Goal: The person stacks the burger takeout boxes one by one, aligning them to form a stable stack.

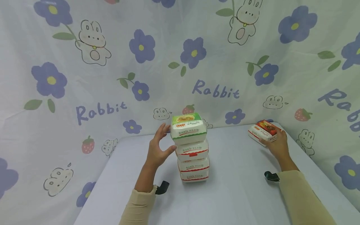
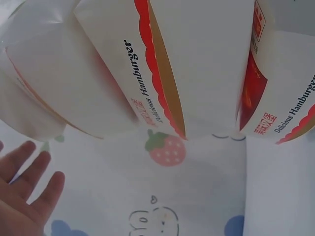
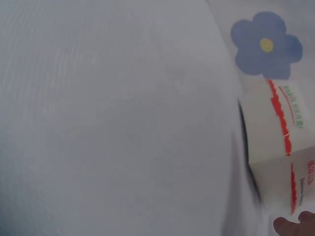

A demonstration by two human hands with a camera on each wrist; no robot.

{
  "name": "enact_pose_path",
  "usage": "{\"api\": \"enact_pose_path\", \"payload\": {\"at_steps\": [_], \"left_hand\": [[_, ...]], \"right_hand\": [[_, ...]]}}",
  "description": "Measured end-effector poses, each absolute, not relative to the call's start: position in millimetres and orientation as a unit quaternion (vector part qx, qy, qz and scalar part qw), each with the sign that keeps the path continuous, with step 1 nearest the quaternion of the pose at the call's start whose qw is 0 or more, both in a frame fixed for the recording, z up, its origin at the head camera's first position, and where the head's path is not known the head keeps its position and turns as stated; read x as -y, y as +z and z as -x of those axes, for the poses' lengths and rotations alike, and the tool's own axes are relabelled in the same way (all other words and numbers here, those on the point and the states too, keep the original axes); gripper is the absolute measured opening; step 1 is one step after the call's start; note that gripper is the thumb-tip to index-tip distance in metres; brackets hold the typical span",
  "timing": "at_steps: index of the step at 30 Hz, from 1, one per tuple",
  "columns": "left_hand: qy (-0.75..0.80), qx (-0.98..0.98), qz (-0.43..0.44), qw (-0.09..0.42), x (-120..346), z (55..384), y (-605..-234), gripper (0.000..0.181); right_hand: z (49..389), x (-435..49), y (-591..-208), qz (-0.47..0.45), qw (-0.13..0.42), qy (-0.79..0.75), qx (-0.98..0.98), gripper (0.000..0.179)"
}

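Observation:
Several white cardboard hamburger boxes stand stacked near the middle of the table. The top one is a green-printed hamburger box [image 1: 189, 128]; red-trimmed boxes [image 1: 194, 170] make up the lower layers. My left hand [image 1: 158, 151] is beside the upper stack on its left, thumb and fingers spread apart, fingertips right at the green box's side. In the left wrist view those fingers [image 2: 42, 196] look straight, with the boxes' sides above them. At the far right, my right hand [image 1: 278, 146] grips a red-printed hamburger box [image 1: 260, 132] between thumb and fingers. The right wrist view shows that box's side [image 3: 270, 147] near fingertips [image 3: 298, 227].
A white-covered table [image 1: 230, 193] lies beneath everything. Behind it and at both sides hangs a white curtain [image 1: 168, 78] printed with flowers, rabbits and strawberries. The red-printed box is close to the table's back right corner. Dark wrist devices [image 1: 271, 176] show at both sleeves.

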State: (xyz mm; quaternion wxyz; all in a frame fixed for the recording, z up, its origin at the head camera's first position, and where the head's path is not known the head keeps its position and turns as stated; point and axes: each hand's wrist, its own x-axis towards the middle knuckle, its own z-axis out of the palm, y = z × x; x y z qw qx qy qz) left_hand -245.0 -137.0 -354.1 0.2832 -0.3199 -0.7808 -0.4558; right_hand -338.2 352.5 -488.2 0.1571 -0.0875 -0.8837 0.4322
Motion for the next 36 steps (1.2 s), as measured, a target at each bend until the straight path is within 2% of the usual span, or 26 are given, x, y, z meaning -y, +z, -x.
{"api": "enact_pose_path", "payload": {"at_steps": [6,16,22,29,36], "left_hand": [[-0.455,0.784,0.315,0.281,135.3,246.5,-353.2,0.085],[-0.450,0.789,0.310,0.281,137.6,246.6,-353.3,0.084],[-0.450,0.790,0.307,0.281,137.2,246.7,-355.3,0.084],[-0.444,0.794,0.304,0.282,146.6,268.4,-383.4,0.086],[-0.447,0.792,0.308,0.280,134.3,247.7,-357.0,0.082]], "right_hand": [[346.9,-358.8,-501.3,0.136,0.109,0.459,0.871,0.111],[355.8,-370.8,-497.8,0.128,0.058,0.444,0.885,0.121],[364.3,-378.0,-501.0,0.105,0.052,0.404,0.907,0.122],[366.1,-383.9,-513.2,0.065,0.050,0.435,0.896,0.122],[363.6,-377.5,-514.3,0.093,0.059,0.448,0.887,0.114]]}}
